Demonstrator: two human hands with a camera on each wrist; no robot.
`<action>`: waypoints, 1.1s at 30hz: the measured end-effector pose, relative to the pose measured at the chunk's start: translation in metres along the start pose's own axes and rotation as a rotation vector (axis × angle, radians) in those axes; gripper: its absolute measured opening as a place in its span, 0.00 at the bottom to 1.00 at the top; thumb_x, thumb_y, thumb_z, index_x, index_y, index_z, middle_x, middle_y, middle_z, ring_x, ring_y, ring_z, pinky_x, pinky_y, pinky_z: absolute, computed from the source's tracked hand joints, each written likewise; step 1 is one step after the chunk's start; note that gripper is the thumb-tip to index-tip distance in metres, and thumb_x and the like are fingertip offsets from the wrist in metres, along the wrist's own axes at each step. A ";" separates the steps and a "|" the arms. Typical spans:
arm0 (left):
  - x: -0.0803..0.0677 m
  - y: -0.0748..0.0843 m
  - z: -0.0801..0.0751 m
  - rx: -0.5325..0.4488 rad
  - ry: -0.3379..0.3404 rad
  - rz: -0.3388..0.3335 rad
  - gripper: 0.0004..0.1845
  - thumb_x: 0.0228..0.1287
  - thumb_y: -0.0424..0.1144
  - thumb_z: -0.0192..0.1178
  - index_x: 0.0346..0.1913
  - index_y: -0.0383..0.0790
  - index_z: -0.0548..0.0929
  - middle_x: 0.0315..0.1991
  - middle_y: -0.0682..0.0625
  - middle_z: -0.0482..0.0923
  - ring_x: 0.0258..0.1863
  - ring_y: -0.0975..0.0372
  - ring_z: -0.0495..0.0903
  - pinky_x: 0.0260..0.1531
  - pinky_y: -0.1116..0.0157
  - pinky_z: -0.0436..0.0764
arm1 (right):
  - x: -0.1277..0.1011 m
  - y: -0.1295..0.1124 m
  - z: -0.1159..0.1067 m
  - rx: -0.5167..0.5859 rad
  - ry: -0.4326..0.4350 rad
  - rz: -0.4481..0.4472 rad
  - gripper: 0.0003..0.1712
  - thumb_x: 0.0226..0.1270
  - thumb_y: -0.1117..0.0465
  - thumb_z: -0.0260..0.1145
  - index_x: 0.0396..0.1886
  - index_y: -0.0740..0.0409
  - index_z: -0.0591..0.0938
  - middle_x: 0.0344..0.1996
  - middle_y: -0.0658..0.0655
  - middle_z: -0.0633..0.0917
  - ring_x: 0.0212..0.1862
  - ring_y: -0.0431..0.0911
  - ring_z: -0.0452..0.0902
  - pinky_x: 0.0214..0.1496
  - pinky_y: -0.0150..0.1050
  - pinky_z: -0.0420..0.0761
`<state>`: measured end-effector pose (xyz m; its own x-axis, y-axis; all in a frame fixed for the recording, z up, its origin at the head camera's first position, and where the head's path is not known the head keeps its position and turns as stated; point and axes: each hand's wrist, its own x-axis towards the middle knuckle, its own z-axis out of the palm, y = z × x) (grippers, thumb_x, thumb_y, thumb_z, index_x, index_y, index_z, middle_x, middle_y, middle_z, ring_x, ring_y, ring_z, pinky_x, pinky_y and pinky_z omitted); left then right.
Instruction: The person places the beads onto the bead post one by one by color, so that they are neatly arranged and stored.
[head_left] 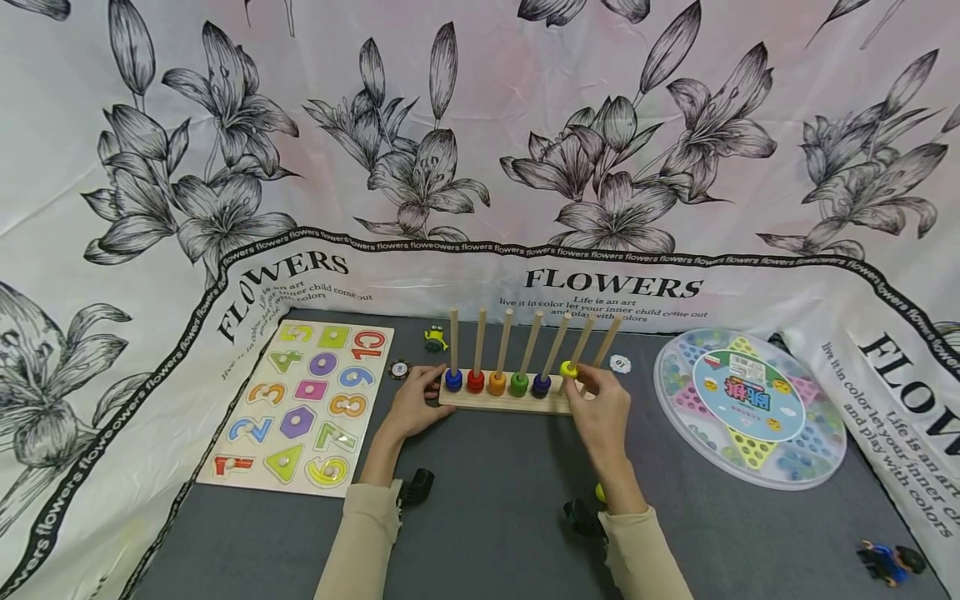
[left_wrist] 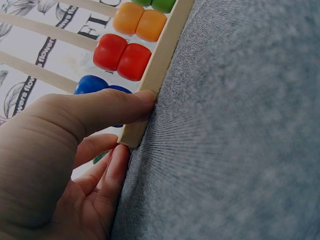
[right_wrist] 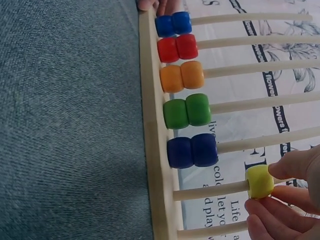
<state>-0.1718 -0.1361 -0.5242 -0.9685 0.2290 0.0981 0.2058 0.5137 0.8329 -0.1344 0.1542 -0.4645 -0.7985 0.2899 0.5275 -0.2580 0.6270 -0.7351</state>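
Observation:
A wooden rack (head_left: 506, 402) with several upright pegs stands on the grey mat. Pairs of blue (right_wrist: 173, 24), red (right_wrist: 177, 48), orange (right_wrist: 181, 76), green (right_wrist: 187, 110) and dark blue (right_wrist: 192, 151) beads sit at the foot of five pegs. My right hand (head_left: 577, 372) pinches a yellow bead (right_wrist: 259, 181) threaded partway down the sixth peg; the last peg is bare. My left hand (head_left: 416, 404) holds the rack's left end, with the thumb (left_wrist: 100, 110) pressed on the base's front edge (left_wrist: 165, 55) and the fingers curled round the end.
A number puzzle board (head_left: 300, 404) lies to the left and a round marble game box (head_left: 750, 404) to the right. A frog toy (head_left: 435, 337) and two chips (head_left: 398, 368) lie behind the rack. A toy figure (head_left: 888, 562) lies at the front right. Floral cloth walls in the mat.

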 end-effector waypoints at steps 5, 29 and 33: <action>0.002 -0.001 0.001 0.020 -0.007 -0.042 0.40 0.53 0.32 0.74 0.70 0.35 0.70 0.60 0.39 0.67 0.53 0.50 0.77 0.53 0.58 0.82 | -0.002 0.003 0.001 -0.007 -0.028 0.026 0.13 0.53 0.72 0.74 0.39 0.73 0.87 0.35 0.69 0.85 0.36 0.61 0.86 0.39 0.53 0.87; 0.001 0.001 0.001 0.016 -0.002 -0.035 0.40 0.53 0.32 0.74 0.70 0.35 0.70 0.60 0.39 0.67 0.53 0.50 0.77 0.53 0.58 0.82 | -0.013 0.018 0.008 -0.122 -0.180 0.138 0.15 0.56 0.66 0.71 0.42 0.71 0.87 0.37 0.70 0.86 0.40 0.62 0.83 0.42 0.58 0.83; 0.002 0.000 0.002 0.022 -0.001 -0.036 0.40 0.53 0.32 0.75 0.70 0.35 0.70 0.60 0.39 0.67 0.53 0.50 0.77 0.53 0.59 0.82 | -0.015 0.021 0.008 -0.157 -0.258 0.184 0.17 0.58 0.64 0.70 0.44 0.72 0.86 0.38 0.70 0.86 0.43 0.63 0.82 0.47 0.59 0.81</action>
<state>-0.1736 -0.1343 -0.5252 -0.9751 0.2114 0.0677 0.1741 0.5394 0.8238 -0.1322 0.1572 -0.4909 -0.9403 0.2284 0.2525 -0.0263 0.6908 -0.7226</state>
